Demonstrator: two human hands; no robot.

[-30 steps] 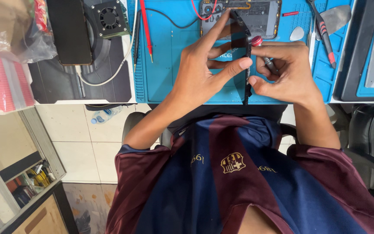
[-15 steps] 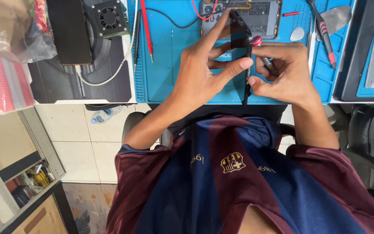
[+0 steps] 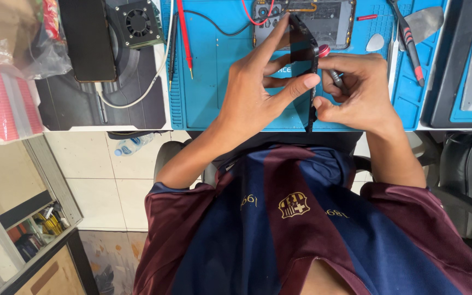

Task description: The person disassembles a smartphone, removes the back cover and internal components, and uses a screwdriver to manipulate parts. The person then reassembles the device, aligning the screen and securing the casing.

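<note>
Over the blue work mat (image 3: 208, 82), at the near edge of the bench, both hands meet around a thin black phone screen panel (image 3: 308, 71) that stands on its edge, seen almost end-on. On the left of it, the left hand (image 3: 255, 90) grasps the panel, with the thumb pressed against its near part and the forefinger stretched up along its far end; the other fingers curl behind it. On the right, the right hand (image 3: 356, 90) pinches the panel's near lower edge between thumb and forefinger, and a small tool with a red cap (image 3: 326, 57) is tucked in the same hand, its red end just beside the panel. Farther off on the mat lies an opened phone body (image 3: 323, 19), its inner parts showing, with a red lead and a black lead running to it. Right of that rest a pale pick (image 3: 376, 42) and a screwdriver with a red and black handle (image 3: 408, 41). To the far left, a small black fan unit (image 3: 136, 23) stands beside a dark slab, and a red probe (image 3: 184, 35) lies on the mat's left part.
</note>
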